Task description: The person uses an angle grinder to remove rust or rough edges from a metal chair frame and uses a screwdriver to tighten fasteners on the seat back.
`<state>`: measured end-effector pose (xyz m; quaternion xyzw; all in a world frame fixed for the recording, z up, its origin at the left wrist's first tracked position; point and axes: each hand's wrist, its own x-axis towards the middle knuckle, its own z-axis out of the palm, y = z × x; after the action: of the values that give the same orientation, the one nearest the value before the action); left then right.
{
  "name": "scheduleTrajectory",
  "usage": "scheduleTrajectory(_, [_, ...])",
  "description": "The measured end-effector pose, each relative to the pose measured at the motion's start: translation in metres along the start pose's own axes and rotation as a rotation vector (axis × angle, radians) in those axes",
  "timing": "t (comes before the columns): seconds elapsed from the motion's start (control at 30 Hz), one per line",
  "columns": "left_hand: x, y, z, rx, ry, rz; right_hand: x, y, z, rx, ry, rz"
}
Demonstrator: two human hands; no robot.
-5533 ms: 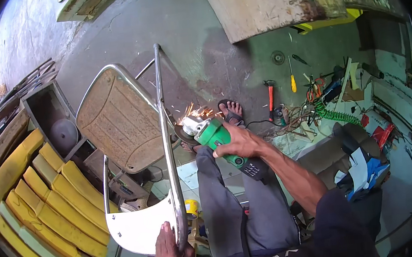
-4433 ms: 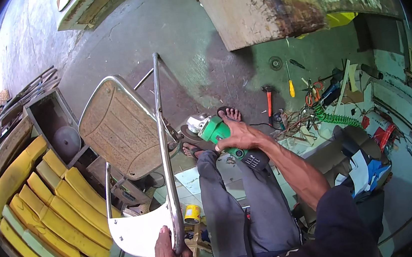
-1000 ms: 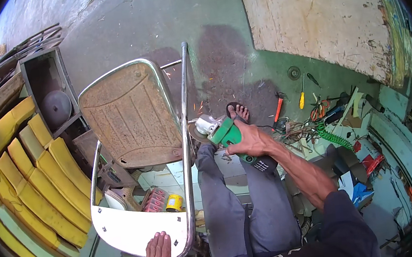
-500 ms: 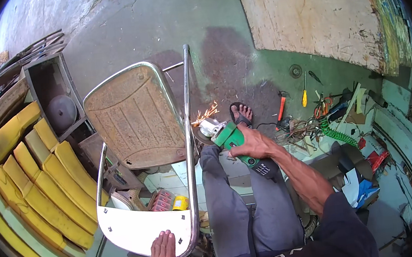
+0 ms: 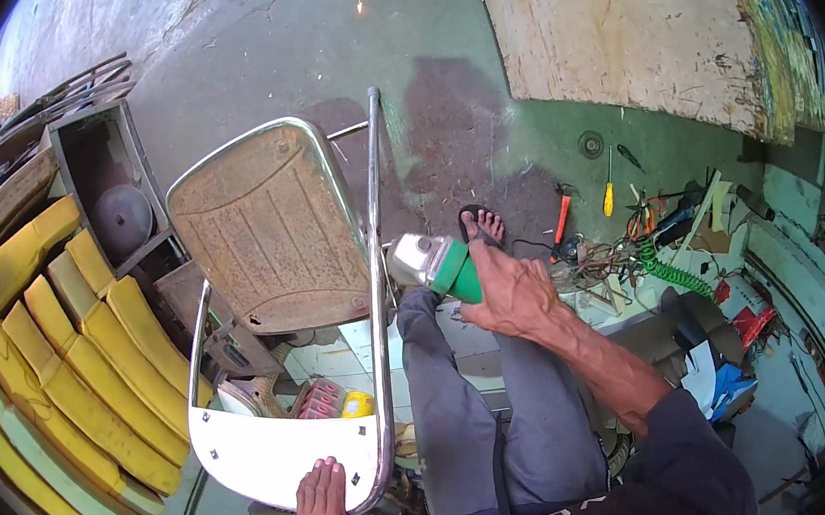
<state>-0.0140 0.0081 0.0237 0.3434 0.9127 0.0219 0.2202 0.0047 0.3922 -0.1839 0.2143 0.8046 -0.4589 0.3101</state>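
A metal chair frame [image 5: 379, 291] of shiny bent tube lies tipped in front of me, with a rusty ribbed seat plate [image 5: 275, 237] and a white backrest panel [image 5: 282, 450]. My left hand [image 5: 323, 495] is curled over the panel's near edge, fingers on its face, thumb hidden. My right hand [image 5: 517, 292] is wrapped round a green angle grinder [image 5: 445, 264]. The grinder's silver head is close beside the tube; its disc is hidden, so contact cannot be told. One small bright spark [image 5: 360, 6] shows far off over the floor.
Yellow foam pads [image 5: 92, 362] are stacked at left beside a metal box frame [image 5: 114, 188]. A hammer [image 5: 562, 217], a yellow screwdriver [image 5: 609, 192] and tangled wires [image 5: 599, 258] lie at right. A worn board [image 5: 619, 25] stands far right. My sandalled foot [image 5: 482, 225] is near the grinder.
The spray of sparks at the tube has gone. My right hand has rolled the grinder over, so its disc no longer shows. My left hand and the chair have shifted slightly left.
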Motion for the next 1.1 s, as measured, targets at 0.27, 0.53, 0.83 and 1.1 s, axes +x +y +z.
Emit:
scheduleTrajectory(0.27, [-0.001, 0.001, 0.002, -0.001, 0.032, -0.015, 0.003, -0.024, -0.025, -0.195, 0.013, -0.091])
scheduleTrajectory(0.53, [-0.004, -0.001, 0.0, -0.025, 0.035, -0.021, 0.005, -0.038, -0.023, -0.359, 0.011, -0.138])
scheduleTrajectory(0.83, [-0.009, -0.003, -0.001, -0.047, 0.039, -0.022, 0.009, -0.063, -0.032, -0.401, -0.085, -0.076])
scheduleTrajectory(1.1, [-0.014, -0.005, 0.004, -0.05, 0.084, -0.013, 0.051, -0.073, -0.044, -0.431, -0.093, -0.071])
